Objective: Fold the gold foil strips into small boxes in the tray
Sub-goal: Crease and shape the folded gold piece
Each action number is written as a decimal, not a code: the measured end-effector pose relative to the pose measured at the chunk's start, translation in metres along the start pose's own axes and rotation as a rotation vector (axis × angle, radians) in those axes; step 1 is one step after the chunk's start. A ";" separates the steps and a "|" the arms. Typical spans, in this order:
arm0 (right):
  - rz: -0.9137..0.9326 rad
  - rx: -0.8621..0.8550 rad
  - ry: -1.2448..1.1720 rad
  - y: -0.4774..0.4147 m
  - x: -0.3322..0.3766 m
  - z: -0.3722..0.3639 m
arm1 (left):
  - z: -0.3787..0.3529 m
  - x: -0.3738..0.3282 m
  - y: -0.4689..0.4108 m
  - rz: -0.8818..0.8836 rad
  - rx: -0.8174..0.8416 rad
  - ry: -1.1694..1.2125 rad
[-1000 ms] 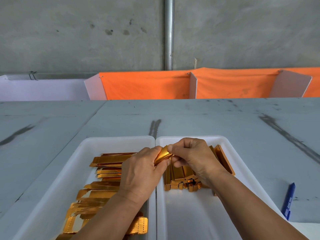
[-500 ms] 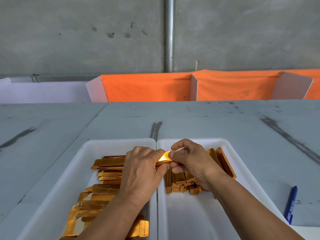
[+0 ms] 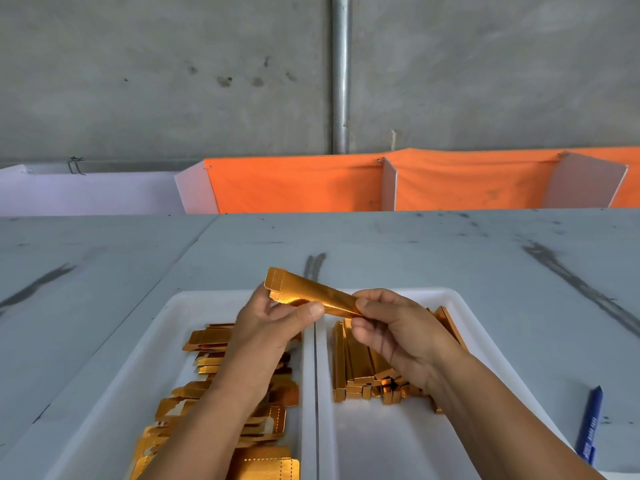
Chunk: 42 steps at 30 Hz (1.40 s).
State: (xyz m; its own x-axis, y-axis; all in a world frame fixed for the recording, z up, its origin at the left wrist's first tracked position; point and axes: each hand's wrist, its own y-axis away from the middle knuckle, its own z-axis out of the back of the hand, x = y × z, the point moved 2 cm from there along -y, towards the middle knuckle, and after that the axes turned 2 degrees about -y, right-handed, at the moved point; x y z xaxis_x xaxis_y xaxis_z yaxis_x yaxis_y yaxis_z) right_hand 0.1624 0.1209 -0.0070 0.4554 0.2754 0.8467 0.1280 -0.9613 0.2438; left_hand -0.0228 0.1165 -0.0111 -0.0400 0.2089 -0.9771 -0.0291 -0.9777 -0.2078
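1. A gold foil strip (image 3: 311, 295) is held up in the middle of the frame.
2. The left hand (image 3: 273, 323) pinches its middle, and the right hand (image 3: 398, 327) pinches its right end.
3. Below, flat strips (image 3: 207, 339) lie in the left tray (image 3: 138, 375) (folded boxes (image 3: 360, 365) sit in the right tray (image 3: 381, 445)).

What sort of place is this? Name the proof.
Likely a hand-assembly workshop: bare grey concrete wall, scuffed grey worktable, two white plastic trays holding flat gold foil strips and folded gold boxes.

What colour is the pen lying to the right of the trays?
Blue. The pen shows best in the head view, the only one.
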 end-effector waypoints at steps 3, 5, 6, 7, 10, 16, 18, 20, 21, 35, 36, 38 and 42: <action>-0.044 0.040 -0.042 0.001 0.000 -0.001 | -0.006 -0.002 -0.002 0.024 0.113 0.156; -0.071 0.054 -0.052 0.001 0.000 0.000 | -0.008 -0.004 -0.002 0.043 0.161 0.237; -0.084 0.056 -0.053 0.001 -0.001 0.000 | -0.008 -0.005 -0.001 0.053 0.177 0.269; -0.098 0.057 -0.050 0.001 -0.001 0.000 | -0.009 -0.006 0.000 0.063 0.183 0.292; -0.143 0.074 -0.030 0.001 -0.003 -0.001 | -0.008 -0.006 0.001 0.093 0.181 0.322; -0.219 0.129 -0.031 0.002 -0.006 -0.003 | -0.009 -0.004 0.000 0.151 0.193 0.403; -0.240 0.151 -0.028 0.002 -0.006 -0.003 | -0.008 -0.003 -0.001 0.155 0.210 0.419; -0.241 0.160 -0.004 0.003 -0.006 -0.004 | -0.008 -0.003 -0.001 0.150 0.210 0.413; -0.227 0.153 0.040 0.003 -0.007 -0.004 | -0.008 -0.003 -0.001 0.146 0.196 0.398; 0.212 0.272 0.689 0.008 -0.014 -0.015 | -0.015 -0.005 0.005 -0.049 -0.023 0.166; 0.217 0.275 0.686 0.007 -0.014 -0.015 | -0.016 -0.005 0.005 -0.063 -0.031 0.163; 0.228 0.279 0.692 0.007 -0.015 -0.014 | -0.018 -0.004 0.006 -0.095 -0.032 0.158; 0.248 0.312 0.751 0.008 -0.017 -0.017 | -0.021 -0.003 0.008 -0.145 -0.012 0.099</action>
State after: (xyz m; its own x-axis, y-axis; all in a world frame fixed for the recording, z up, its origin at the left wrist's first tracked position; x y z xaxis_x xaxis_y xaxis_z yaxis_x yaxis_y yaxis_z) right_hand 0.1409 0.1084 -0.0110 -0.1897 -0.1207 0.9744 0.3888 -0.9205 -0.0384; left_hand -0.0014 0.1074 -0.0108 0.0623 0.3457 -0.9363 -0.0156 -0.9377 -0.3472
